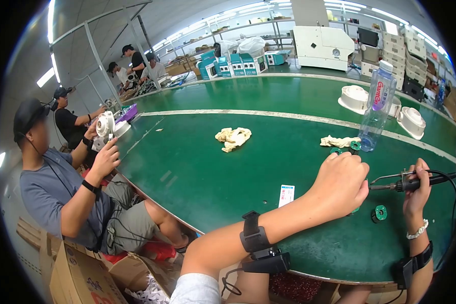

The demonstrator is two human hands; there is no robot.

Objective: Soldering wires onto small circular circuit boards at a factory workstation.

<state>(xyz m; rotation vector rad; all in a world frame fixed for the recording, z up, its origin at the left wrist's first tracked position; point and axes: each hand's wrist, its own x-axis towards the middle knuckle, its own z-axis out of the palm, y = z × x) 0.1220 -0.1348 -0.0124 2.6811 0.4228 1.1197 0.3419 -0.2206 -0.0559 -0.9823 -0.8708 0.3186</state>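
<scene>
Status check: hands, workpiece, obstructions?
Left hand fisted on green table. Right hand grips soldering iron. Green ring between them; bottle behind.

Green bench [238,167]: crumpled rag [233,138], water bottle [378,106] (upright), green ring [379,214], white card [286,195].

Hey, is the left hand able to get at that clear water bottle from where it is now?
Probably yes. The left hand is closed over the green table, and the water bottle stands upright just beyond it, with only small green rings between.
</scene>
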